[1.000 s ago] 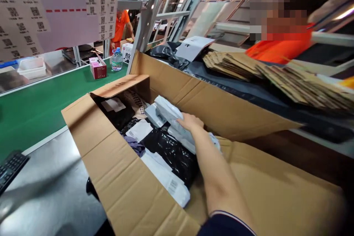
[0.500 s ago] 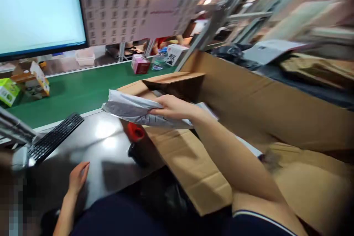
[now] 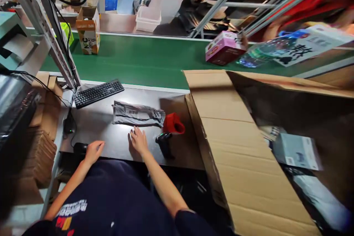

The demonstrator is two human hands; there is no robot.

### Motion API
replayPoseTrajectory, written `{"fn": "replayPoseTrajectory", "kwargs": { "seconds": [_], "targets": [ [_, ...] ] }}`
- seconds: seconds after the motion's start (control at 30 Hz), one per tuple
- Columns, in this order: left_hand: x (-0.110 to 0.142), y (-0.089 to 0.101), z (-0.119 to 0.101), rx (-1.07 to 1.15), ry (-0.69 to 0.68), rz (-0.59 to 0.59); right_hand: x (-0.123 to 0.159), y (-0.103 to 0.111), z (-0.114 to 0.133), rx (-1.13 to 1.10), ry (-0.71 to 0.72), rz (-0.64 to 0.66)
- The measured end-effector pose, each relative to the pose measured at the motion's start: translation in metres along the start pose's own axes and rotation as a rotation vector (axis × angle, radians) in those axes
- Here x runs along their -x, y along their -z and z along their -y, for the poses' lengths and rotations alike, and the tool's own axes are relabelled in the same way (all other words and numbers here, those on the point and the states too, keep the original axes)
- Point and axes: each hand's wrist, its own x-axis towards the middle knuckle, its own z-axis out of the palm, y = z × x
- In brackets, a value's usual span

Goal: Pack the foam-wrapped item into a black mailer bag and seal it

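A flat grey plastic mailer bag (image 3: 138, 113) with a small printed label lies on the metal worktop (image 3: 105, 125). Just below its front edge is my right hand (image 3: 139, 141), palm down with fingers spread, holding nothing. My left hand (image 3: 94, 152) rests near the worktop's front edge beside a black computer mouse (image 3: 80, 148); its fingers are loosely stretched and I see nothing in them. Right of the bag sit a red hollow roll (image 3: 174, 123) and a black upright object (image 3: 165, 143) that looks like a handheld scanner.
A large open cardboard box (image 3: 226, 132) stands at right, with packages (image 3: 297, 151) inside. Behind the keyboard (image 3: 98, 93) runs a green belt (image 3: 138, 55) bearing a pink box (image 3: 224, 48), a plastic bottle (image 3: 265, 49) and an orange-white carton (image 3: 88, 31). Folded cardboard (image 3: 41, 155) is stacked at left.
The view has swung left. My right hand, which gripped a grey-white plastic bag by the box, is now empty over the worktop, where a grey bag lies. My left hand is near the mouse.
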Motion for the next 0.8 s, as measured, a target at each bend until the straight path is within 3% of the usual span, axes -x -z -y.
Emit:
{"fn": "replayPoseTrajectory", "kwargs": {
  "seconds": [0.07, 0.17, 0.27, 0.37, 0.47, 0.57, 0.67, 0.77, 0.8],
  "targets": [
    [-0.023, -0.008, -0.010, -0.107, -0.068, -0.007, 0.024, -0.041, 0.005, -0.064, 0.074, -0.013],
    [-0.085, -0.034, -0.037, -0.309, -0.206, 0.099, 0.030, -0.079, 0.015, -0.204, 0.323, 0.020],
    [-0.146, -0.069, -0.057, -0.528, -0.238, 0.247, 0.018, -0.093, 0.017, -0.348, 0.437, 0.001],
    [-0.174, -0.095, -0.060, -0.688, -0.167, 0.379, 0.012, -0.096, 0.007, -0.413, 0.449, -0.010],
    [-0.165, -0.104, -0.052, -0.747, -0.140, 0.420, 0.015, -0.095, -0.004, -0.459, 0.419, -0.009],
    [-0.138, -0.093, -0.043, -0.724, -0.125, 0.328, 0.013, -0.089, -0.003, -0.479, 0.420, -0.014],
    [-0.095, -0.062, -0.033, -0.662, -0.015, 0.070, 0.000, -0.081, 0.023, -0.461, 0.561, -0.011],
    [-0.041, -0.026, -0.006, -0.594, 0.049, -0.312, -0.021, -0.085, 0.067, -0.479, 0.793, 0.041],
    [-0.023, -0.018, 0.008, -0.578, 0.063, -0.439, -0.030, -0.088, 0.082, -0.538, 0.810, 0.038]
  ]
}}
